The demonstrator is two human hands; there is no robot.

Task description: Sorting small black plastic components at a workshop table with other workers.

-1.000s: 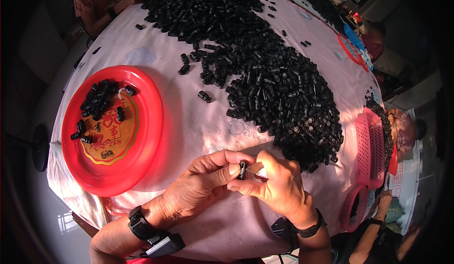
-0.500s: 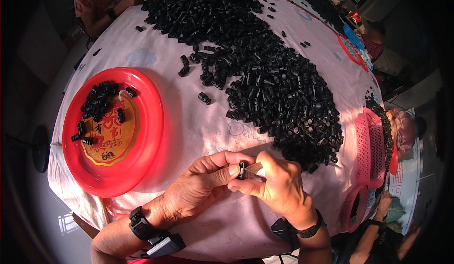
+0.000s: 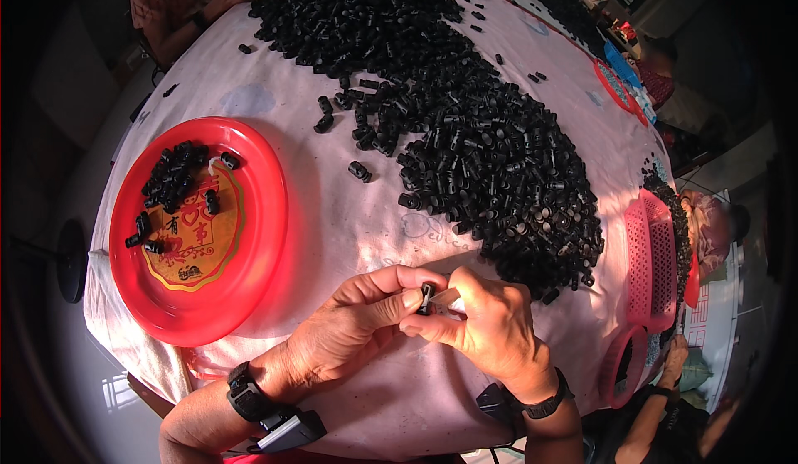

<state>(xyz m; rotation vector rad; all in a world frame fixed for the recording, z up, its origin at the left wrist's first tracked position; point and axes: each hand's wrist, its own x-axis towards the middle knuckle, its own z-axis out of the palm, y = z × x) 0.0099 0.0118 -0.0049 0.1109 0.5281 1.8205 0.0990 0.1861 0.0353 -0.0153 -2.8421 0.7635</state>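
My left hand [image 3: 366, 319] pinches a small black plastic piece [image 3: 426, 296], like a cord lock, between thumb and forefinger. Close against it, my right hand [image 3: 499, 323] is closed on a thin, pale, pointed tool [image 3: 449, 299], whose tip meets the black piece; the rest is mostly hidden by the fingers. Just beyond both hands lies a long heap of similar black pieces [image 3: 499, 157]. To the left sits a round red plate [image 3: 262, 215], with a small cluster of black pieces [image 3: 173, 177] and a few separate ones on it.
A pale pink cloth [image 3: 332, 215] covers the table. Pink perforated baskets [image 3: 650, 256] stand along its right edge. One person [image 3: 187, 11] sits at the far left; another person's forearm [image 3: 657, 402] shows at the lower right. A loose black piece [image 3: 359, 171] lies between plate and heap.
Almost nothing differs. Both hands keep the same grip and place, with the black piece and the pointed tool shifted only very slightly.
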